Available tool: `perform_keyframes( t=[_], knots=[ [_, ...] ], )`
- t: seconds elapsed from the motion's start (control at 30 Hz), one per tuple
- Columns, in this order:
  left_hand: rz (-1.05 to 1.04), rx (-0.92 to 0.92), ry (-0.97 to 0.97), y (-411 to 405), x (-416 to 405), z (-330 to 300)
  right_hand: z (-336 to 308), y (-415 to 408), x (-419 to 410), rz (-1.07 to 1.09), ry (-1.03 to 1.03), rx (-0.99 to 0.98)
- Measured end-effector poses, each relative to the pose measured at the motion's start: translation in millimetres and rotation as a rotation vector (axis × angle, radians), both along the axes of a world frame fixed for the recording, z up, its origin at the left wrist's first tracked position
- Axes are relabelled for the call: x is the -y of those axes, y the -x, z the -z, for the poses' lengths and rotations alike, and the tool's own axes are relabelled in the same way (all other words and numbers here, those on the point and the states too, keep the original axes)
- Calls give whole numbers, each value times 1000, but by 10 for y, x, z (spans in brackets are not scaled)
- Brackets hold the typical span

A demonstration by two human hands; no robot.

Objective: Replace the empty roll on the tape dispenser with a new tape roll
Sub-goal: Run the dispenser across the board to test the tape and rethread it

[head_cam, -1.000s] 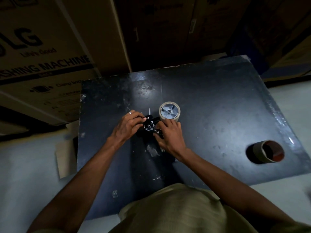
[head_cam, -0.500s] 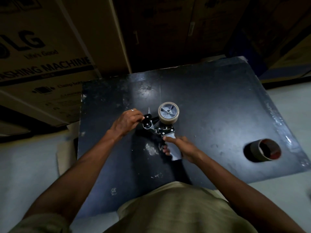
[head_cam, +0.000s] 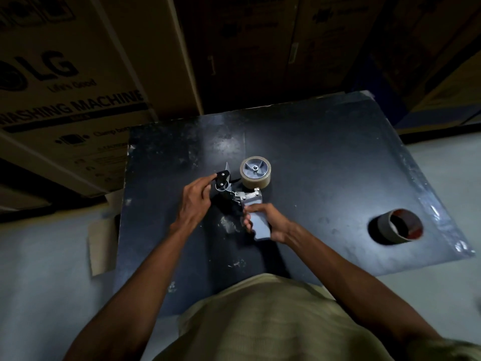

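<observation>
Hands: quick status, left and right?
Left hand: fingertips on the black front end of the tape dispenser; firm grip cannot be told.
Right hand: closed around its grey handle.

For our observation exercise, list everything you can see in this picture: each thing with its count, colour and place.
Dark scuffed table top: one, black, centre.
Handheld tape dispenser with grey handle: one, grey and black, table middle.
Beige tape roll: one, on the dispenser's grey hub.
Empty cardboard tape core: one, brown, on the table's right side.
Printed cardboard cartons: several, brown, behind the table.
Cardboard scrap: one, brown, on the floor at left.
Olive shirt: one, bottom.
Left hand: at the dispenser's black front end.
Right hand: gripping the handle.
</observation>
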State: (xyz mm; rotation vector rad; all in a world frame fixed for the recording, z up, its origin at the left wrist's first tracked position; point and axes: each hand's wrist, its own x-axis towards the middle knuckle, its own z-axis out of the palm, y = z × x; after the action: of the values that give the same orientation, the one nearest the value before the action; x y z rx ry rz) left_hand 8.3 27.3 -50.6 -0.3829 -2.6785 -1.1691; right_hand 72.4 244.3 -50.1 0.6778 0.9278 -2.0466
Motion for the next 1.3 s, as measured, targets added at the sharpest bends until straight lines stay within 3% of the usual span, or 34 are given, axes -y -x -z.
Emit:
perform_keyframes(
  t=[0.23, 0.33, 0.6, 0.73, 0.83, 1.0, 1.1, 1.3],
  knots=[
    [-132, 187, -153, -298, -19, 77, -121, -77, 19, 133, 140, -20],
    [-161, 259, -145, -441, 43, 199, -223, -109, 6, 207, 49, -35],
    [-83, 336, 33, -852, 132, 303, -334, -214, 117, 355, -698, -383],
    [-42, 406, 112, -945, 116, 274, -220, -285, 231, 174, -1148, -514],
    [-4, 422, 171, -1031, 148, 271, -93, -390, 273, -4, -1333, -566],
    [18, 430, 197, -1189, 233, 286, -140, -398, 318, -85, -1363, -553],
    [39, 432, 222, -1262, 239, 295, 181, -308, 263, -112, -1333, -539],
    [63, 431, 301, -1244, 187, 274, -494, -318, 354, -205, -1376, -509]
  ],
)
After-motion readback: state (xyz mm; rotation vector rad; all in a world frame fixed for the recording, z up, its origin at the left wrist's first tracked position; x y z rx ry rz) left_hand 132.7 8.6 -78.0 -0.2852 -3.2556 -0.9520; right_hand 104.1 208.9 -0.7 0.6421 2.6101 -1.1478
